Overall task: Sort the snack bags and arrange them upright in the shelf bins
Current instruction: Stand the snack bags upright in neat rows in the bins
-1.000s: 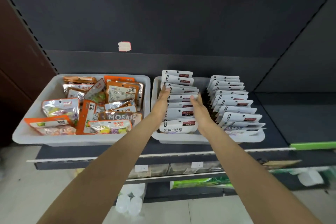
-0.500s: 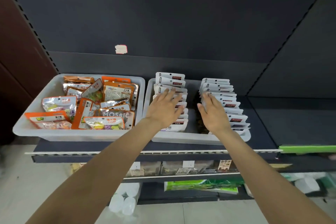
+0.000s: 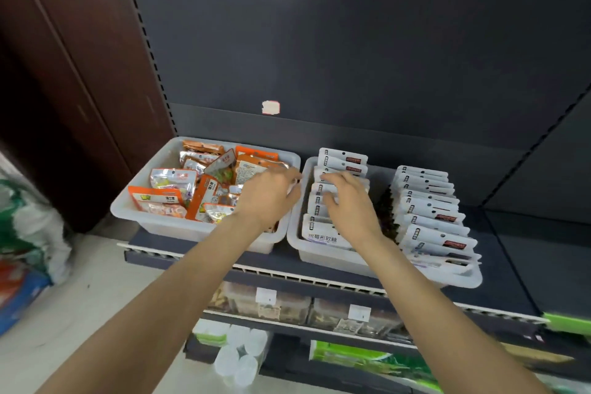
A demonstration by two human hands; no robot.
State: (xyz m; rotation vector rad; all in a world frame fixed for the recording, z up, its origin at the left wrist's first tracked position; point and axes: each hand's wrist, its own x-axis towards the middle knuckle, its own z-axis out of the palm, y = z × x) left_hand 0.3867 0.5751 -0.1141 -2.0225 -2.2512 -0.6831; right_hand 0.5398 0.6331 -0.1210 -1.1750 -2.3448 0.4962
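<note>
Up front in the right bin (image 3: 323, 261), a white bag (image 3: 323, 232) reads "树莓形软糖". Right hand (image 3: 350, 205) rests loosely curled on that row, gripping nothing; left hand (image 3: 270, 195), fingers relaxed, hovers over the left bin (image 3: 166, 225) of jumbled orange bags (image 3: 204, 198).

- Two bare forearms enter from the lower edge; no sleeve shows on either.
- Left hand (image 3: 267, 198): bare, no glove, ring or watch visible.
- Right hand (image 3: 350, 205): bare, likewise unadorned; wrist without any band.

Two bins (image 3: 134, 201) (image 3: 297, 233), two rows of white bags (image 3: 339, 166) (image 3: 428, 201).
</note>
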